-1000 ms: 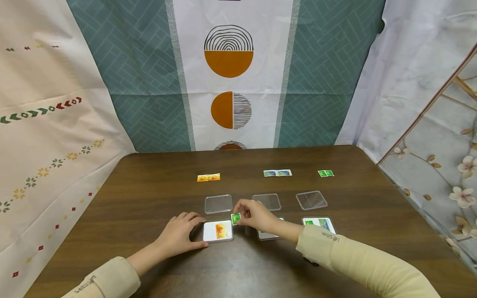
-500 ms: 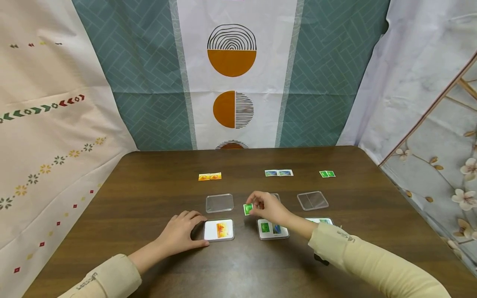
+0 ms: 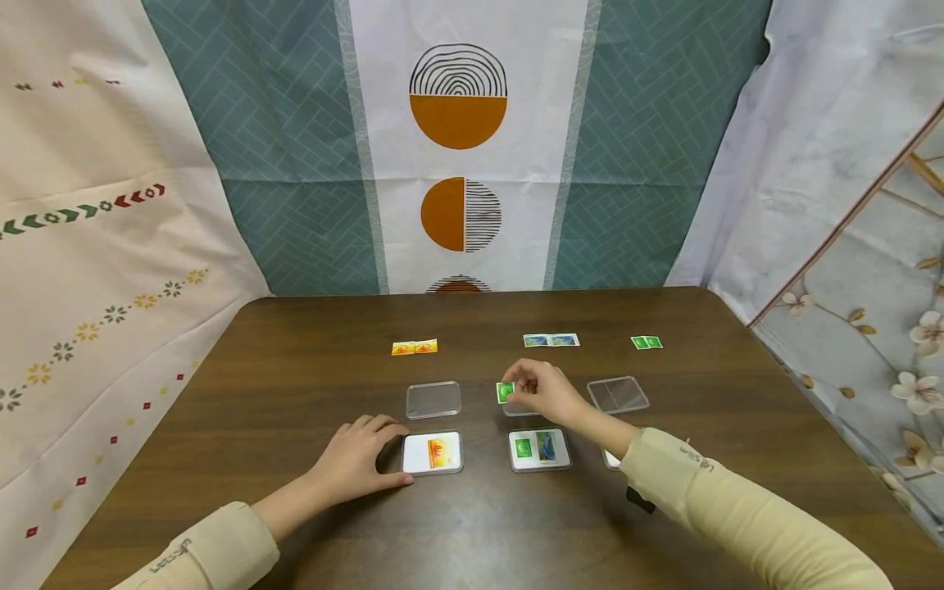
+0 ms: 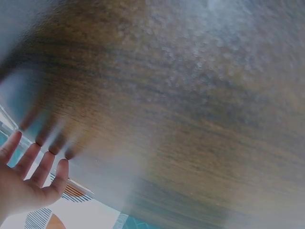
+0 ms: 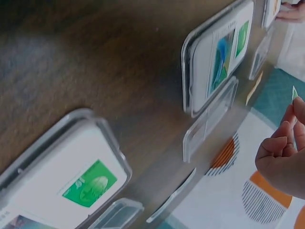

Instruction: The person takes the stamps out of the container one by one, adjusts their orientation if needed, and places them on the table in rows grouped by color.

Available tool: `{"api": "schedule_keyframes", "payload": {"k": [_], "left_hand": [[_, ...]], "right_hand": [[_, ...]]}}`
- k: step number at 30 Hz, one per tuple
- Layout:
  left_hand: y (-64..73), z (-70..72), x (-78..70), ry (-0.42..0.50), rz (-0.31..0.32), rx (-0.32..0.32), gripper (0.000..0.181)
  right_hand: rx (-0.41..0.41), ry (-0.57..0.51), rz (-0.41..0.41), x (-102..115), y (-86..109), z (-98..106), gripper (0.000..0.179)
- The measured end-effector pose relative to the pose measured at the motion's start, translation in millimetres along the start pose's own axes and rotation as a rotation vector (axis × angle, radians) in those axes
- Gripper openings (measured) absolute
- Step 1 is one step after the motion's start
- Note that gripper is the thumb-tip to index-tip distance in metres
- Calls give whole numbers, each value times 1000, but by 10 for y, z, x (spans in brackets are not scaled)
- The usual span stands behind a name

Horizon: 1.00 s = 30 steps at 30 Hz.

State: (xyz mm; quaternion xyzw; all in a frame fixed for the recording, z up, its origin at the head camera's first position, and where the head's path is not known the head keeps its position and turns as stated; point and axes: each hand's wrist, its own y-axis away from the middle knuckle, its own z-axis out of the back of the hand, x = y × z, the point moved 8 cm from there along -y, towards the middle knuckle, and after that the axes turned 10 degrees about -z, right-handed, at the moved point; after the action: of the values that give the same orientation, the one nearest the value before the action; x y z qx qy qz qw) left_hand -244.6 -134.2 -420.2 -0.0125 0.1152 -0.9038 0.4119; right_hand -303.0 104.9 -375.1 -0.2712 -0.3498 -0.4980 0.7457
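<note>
Your right hand (image 3: 544,392) pinches the green stamp (image 3: 504,392), poking out left of your fingers, a clear lid (image 3: 520,411) beneath them; a slack pinch could drop it! Your left hand (image 3: 357,452) lies relaxed, fingers spread at the case (image 3: 417,456); a twitch could nudge it.

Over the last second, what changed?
The right hand carried the pinched green card rightward and farther out, away from the left case. The middle case came into full view. Nothing was let go. The left hand stayed at the left case's edge.
</note>
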Motion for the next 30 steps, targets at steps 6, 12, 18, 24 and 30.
{"api": "schedule_keyframes", "payload": {"k": [6,12,18,24,30], "left_hand": [[5,0,-3,-2,-7,-3,63],[6,2,7,2,0,4,63],[3,5,7,-4,-7,-10,63],[8,6,12,-2,-15,-24,63],[18,-4,20,3,-6,-14,64]], "right_hand": [[-11,7,-7,-51,-38,103,19],[11,33,-10,-105,-58,215,18],[63,65,5,-195,-47,321,17],[82,83,-9,-303,-37,465,17],[90,105,-19,-414,-25,598,17]]}}
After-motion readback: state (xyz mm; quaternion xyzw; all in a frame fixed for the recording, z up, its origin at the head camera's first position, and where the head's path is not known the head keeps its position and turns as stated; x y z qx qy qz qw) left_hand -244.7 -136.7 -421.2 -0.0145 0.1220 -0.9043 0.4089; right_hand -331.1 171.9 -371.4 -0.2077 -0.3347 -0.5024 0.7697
